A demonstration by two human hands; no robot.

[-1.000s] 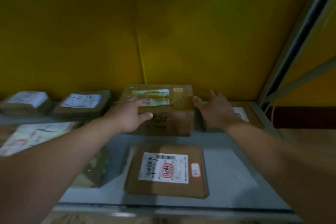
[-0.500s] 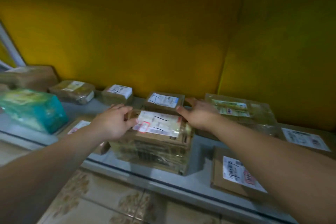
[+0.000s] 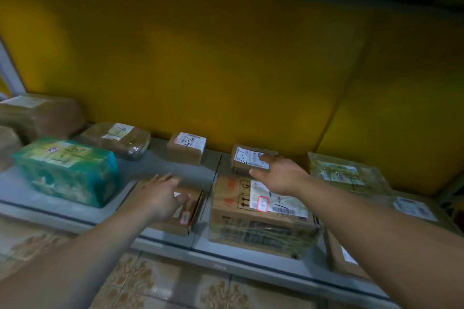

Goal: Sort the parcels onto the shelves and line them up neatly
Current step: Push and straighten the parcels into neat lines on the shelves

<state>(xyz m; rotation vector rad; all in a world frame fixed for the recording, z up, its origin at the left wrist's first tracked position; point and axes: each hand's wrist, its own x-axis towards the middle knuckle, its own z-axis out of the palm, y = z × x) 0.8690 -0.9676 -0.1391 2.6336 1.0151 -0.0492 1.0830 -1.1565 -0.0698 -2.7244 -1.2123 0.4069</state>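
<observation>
On the grey shelf [image 3: 160, 165] a large taped carton [image 3: 251, 231] with a white label stands near the front edge. To its left lies a flat brown parcel [image 3: 189, 218]. My left hand [image 3: 160, 198] is spread over that parcel with straight fingers, blurred, and I cannot tell if it touches. Behind the carton sits a small labelled box [image 3: 241, 158] against the yellow back wall. My right hand [image 3: 278, 174] reaches across the carton, its straight fingers and thumb lying on that small box's top near edge. Neither hand holds anything.
A green wrapped pack [image 3: 67, 170] stands at the left. Along the back row are a plastic-wrapped parcel [image 3: 118, 140] and a small box [image 3: 187, 147]. A clear-bagged parcel [image 3: 344, 175] and flat parcels [image 3: 411, 208] lie right. Tiled floor shows below the shelf edge.
Both hands have left the sides of the large taped carton. My left hand went left over the flat parcel and my right hand went forward to the small box behind.
</observation>
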